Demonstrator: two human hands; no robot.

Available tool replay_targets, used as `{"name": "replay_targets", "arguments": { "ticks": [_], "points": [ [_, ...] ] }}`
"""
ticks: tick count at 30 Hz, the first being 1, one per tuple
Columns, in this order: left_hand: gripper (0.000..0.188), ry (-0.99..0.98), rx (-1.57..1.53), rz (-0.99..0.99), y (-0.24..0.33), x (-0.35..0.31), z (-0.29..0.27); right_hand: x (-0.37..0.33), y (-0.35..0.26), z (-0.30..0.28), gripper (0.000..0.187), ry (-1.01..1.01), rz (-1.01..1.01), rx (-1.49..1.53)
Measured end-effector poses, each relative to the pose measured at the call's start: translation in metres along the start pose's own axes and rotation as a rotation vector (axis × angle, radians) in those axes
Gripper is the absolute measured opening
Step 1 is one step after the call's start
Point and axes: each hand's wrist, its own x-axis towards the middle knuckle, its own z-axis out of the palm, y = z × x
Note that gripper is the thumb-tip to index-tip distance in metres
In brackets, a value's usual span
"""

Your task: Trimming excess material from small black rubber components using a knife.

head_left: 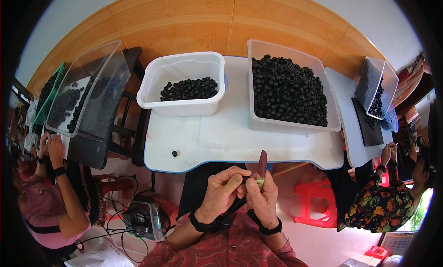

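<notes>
Black piece (245,179) sits in left hand (219,193) — reddish blade (262,163) in right hand (263,198).

**Partly covered, partly cropped**

At six o'clock, fingers (232,183) hide most of a small black piece (245,179) and the lower part of a pointed maroon tool (262,163). The view's edge crops a co-worker (55,207) at eight o'clock, another person (383,202) at four.

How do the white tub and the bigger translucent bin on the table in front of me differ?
The white tub looks opaque, while the translucent bin is cloudy but see-through. The tub is smaller and stands left; the bin is larger and stands right. The tub holds a modest heap, the bin a far bigger one. Both hold small black pieces.
</notes>
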Motion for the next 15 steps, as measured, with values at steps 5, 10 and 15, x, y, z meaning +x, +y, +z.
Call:
{"name": "replay_targets", "arguments": {
  "ticks": [5,10,15],
  "points": [
    [0.023,-0.021,-0.126,-0.087,0.004,0.000,-0.004,-0.001,-0.005,-0.005,0.015,-0.061,0.140,0.125],
    [0.024,-0.036,-0.231,-0.123,0.003,0.002,-0.006,-0.002,-0.010,-0.003,0.014,-0.053,0.145,0.114],
    [0.023,0.060,-0.140,-0.130,0.015,0.006,0.000,-0.002,-0.005,-0.002,0.016,-0.031,0.118,0.083]
  ]
}}
